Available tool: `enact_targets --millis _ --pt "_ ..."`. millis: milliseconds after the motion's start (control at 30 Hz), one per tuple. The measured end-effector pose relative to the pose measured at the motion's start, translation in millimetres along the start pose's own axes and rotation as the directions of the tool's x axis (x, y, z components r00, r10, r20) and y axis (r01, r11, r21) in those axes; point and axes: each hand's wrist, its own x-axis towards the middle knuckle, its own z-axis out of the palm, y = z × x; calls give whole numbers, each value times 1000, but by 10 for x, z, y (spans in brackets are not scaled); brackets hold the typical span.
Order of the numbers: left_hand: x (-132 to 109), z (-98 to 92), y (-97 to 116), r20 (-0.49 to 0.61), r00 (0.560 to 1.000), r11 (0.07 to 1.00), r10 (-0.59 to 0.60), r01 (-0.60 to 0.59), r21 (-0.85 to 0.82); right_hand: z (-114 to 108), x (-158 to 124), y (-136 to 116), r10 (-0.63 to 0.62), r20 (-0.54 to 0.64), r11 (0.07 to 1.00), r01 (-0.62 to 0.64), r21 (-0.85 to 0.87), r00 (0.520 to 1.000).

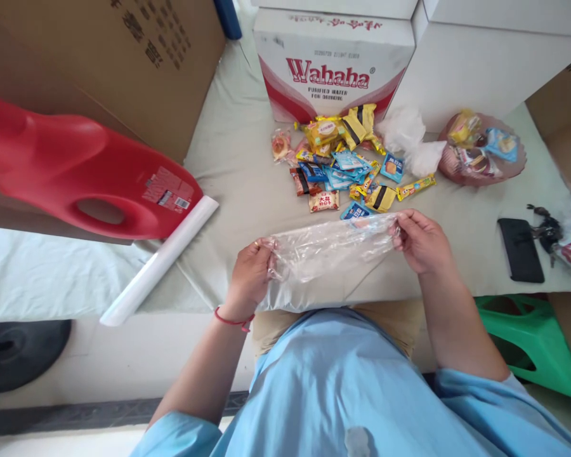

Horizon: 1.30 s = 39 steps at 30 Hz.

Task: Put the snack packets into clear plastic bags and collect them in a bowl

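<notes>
A clear plastic bag (330,251) is stretched sideways between my hands, above the front edge of the cloth-covered table. My left hand (252,271) pinches its left end, fingers closed. At the other end, my right hand (421,241) grips the bag between thumb and fingers. Just beyond the bag lies a loose pile of wrapped snacks (347,168) in yellow, blue and red packets. One blue packet (356,211) is partly covered by the bag's upper edge. I cannot tell whether the bag's mouth is apart.
A white plastic roll (159,261) and a red jug (90,171) lie left. Behind the snacks stands a Wahaha carton (335,70). A pink glass bowl (483,171) holding packets, crumpled white plastic (412,143), and a black phone (521,249) beside keys (547,228) are right.
</notes>
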Motion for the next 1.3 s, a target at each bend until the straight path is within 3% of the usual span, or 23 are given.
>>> enact_targets --millis 67,133,233,267,333,400,467,533,600,667,733,867,1033,1167,1300 --pt "38 -152 72 140 983 986 -119 99 137 -94 230 -74 41 50 998 -38 -54 998" --pt "64 -290 119 258 937 951 -236 168 261 -139 504 -109 84 107 987 -68 -143 991" --pt "64 -423 134 342 884 911 -317 183 370 -82 894 -120 92 145 946 -41 -323 985" --pt "57 -446 124 349 881 907 -320 179 380 -35 986 -129 50 128 921 4 -390 991" --pt "40 -462 89 317 901 917 -296 175 358 79 1066 -171 -150 68 835 163 -525 986" --pt "25 -447 42 242 936 941 -256 184 284 201 984 -228 -406 36 708 339 -620 913" --pt "13 -407 -3 175 955 958 -238 202 202 315 771 -253 -525 34 655 429 -622 850" --pt "-2 -344 -29 136 960 966 -243 227 123 417 509 -198 -423 67 744 388 -544 904" --pt "-22 -266 -32 111 962 969 -249 246 36 514 287 -63 -166 162 869 222 -443 973" --pt "-48 -180 -25 107 965 969 -238 244 -44 620 153 99 62 236 933 28 -358 970" --pt "-80 -92 -26 112 974 975 -195 205 -84 734 98 216 175 262 962 -108 -252 949" --pt "-155 59 -73 75 995 998 -60 63 -30 924 94 228 234 315 970 -241 -18 920" --pt "-169 132 -69 45 999 997 8 -5 -75 970 51 151 178 337 972 -218 87 925" --pt "-107 36 19 -31 1000 984 2 -8 -177 857 -18 164 242 381 934 -320 157 892" --pt "-81 -146 115 21 995 981 -94 96 -166 695 -54 205 301 393 905 -390 168 869"
